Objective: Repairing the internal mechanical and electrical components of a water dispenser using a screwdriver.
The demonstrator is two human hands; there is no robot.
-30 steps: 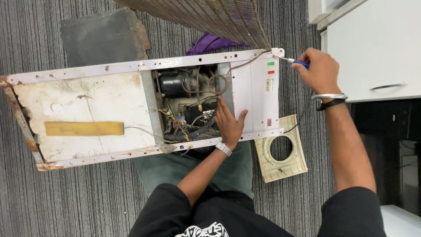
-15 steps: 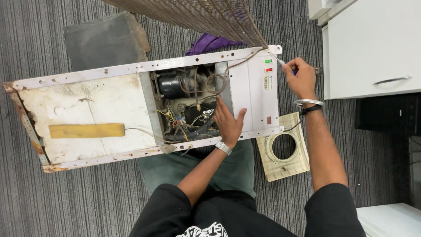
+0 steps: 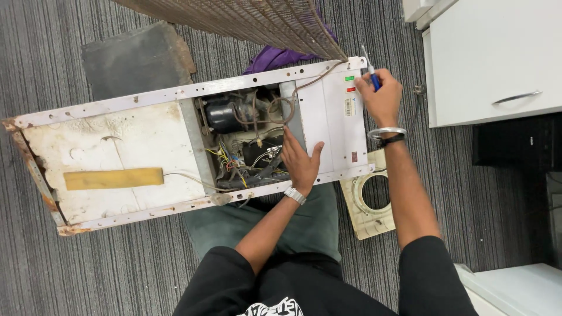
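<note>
Head view: blue-handled screwdriver (image 3: 371,73) at upper right of frame, gripped in closed right hand (image 3: 381,96) over white end panel of overturned appliance casing (image 3: 111,146). Left hand (image 3: 300,162) flat at centre, fingers spread narrowly beside exposed compressor (image 3: 222,115) and wiring. Cream ring plate (image 3: 369,199) on grey carpet, lower right.

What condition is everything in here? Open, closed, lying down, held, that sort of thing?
Appliance casing: lying flat on carpet, back open, rusty edges.
Compressor: exposed, wires loose around it.
Screwdriver: gripped, tip at the casing's top corner.
Right hand: closed around screwdriver.
Left hand: flat, pressing on the white panel.
Cabinet drawer: shut.
Cream ring plate: detached, on floor.
</note>
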